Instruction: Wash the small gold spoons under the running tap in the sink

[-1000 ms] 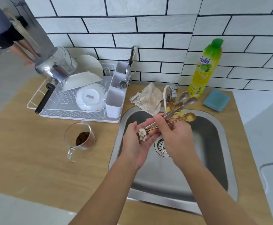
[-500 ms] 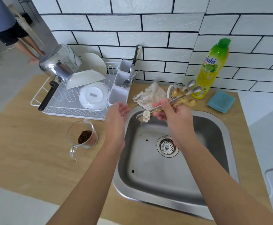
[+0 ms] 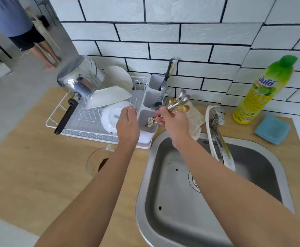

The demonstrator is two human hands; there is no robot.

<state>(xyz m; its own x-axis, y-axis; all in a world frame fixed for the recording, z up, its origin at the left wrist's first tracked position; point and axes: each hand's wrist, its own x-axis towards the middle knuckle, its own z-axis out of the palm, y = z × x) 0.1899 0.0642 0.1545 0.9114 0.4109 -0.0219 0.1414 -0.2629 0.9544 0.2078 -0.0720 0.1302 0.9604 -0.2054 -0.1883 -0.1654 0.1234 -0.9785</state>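
My right hand (image 3: 172, 120) grips a bundle of small gold and silver spoons (image 3: 179, 102) by their handles, bowls pointing up and away. Their flower-shaped handle ends (image 3: 150, 121) hang over the front compartment of the white cutlery holder (image 3: 146, 135). My left hand (image 3: 127, 122) hovers just left of the holder with fingers loosely curled, and I see nothing plainly held in it. The steel sink (image 3: 145, 175) lies to the lower right. The tap (image 3: 217, 136) reaches over the basin, and no water shows.
A white dish rack (image 3: 85, 122) holds a steel pot (image 3: 81, 79), plates and a bowl. A glass measuring cup (image 3: 95, 163) stands on the wooden counter. A rag (image 3: 195, 118), dish soap bottle (image 3: 258, 93) and blue cloth (image 3: 272, 129) sit behind the sink. A person (image 3: 12, 24) stands far left.
My left hand let go of the spoons and moved left toward the dish rack. My right hand carried the bundle from over the sink to above the cutlery holder.
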